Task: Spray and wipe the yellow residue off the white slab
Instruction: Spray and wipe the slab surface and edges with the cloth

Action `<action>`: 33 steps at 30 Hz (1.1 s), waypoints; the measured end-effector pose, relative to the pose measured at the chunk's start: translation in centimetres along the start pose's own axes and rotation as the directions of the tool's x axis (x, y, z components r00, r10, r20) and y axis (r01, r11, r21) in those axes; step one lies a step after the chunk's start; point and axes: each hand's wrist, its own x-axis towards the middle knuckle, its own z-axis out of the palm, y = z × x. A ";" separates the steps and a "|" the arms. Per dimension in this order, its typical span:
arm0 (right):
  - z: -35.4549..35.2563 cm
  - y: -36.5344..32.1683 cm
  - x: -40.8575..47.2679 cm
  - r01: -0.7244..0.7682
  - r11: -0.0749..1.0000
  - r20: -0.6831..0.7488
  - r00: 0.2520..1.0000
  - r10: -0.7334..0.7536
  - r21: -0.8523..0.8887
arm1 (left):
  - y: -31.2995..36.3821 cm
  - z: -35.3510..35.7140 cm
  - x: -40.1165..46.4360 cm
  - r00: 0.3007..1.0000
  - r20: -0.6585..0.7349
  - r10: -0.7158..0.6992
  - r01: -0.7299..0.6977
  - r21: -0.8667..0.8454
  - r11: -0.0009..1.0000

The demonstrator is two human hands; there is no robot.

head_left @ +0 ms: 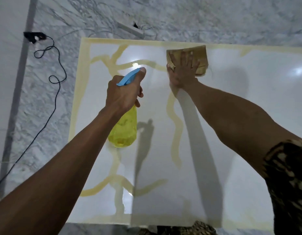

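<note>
A large white slab [248, 102] lies flat on the floor, marked with wavy yellow residue lines [176, 133] and a yellow band along its edges. My left hand [123, 94] grips a yellow spray bottle [124, 131] with a blue trigger head, held above the slab's left part, nozzle pointing toward the far edge. My right hand [182, 72] lies flat, fingers spread, pressing a tan cloth [200, 56] onto the slab near its far edge. Residue lines run between the two hands.
Grey marbled floor [45, 107] surrounds the slab. A black cable [53, 78] with a plug snakes along the left. A white power strip [131, 30] lies beyond the slab's far edge. Patterned fabric shows at the bottom right.
</note>
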 end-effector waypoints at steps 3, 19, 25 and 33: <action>1.0 0.4 -2.6 0.075 0.994 0.030 0.997 -0.072 -0.083 | -1.3 0.0 -1.2 1.000 -0.009 -0.022 0.023 0.049 0.999; 10.1 2.6 -34.1 0.149 0.988 0.097 0.985 -0.145 -0.036 | -9.5 -3.9 -20.9 0.996 0.083 0.028 -0.031 0.037 0.999; 10.6 1.8 -42.9 0.017 1.000 0.143 0.990 -0.016 -0.006 | -13.5 -4.3 -27.1 0.991 0.134 0.028 -0.036 0.063 0.997; 7.9 -1.7 -49.1 -0.210 0.943 0.436 0.896 0.080 0.258 | -14.5 -5.8 -31.7 0.983 0.144 0.116 -0.127 0.066 0.990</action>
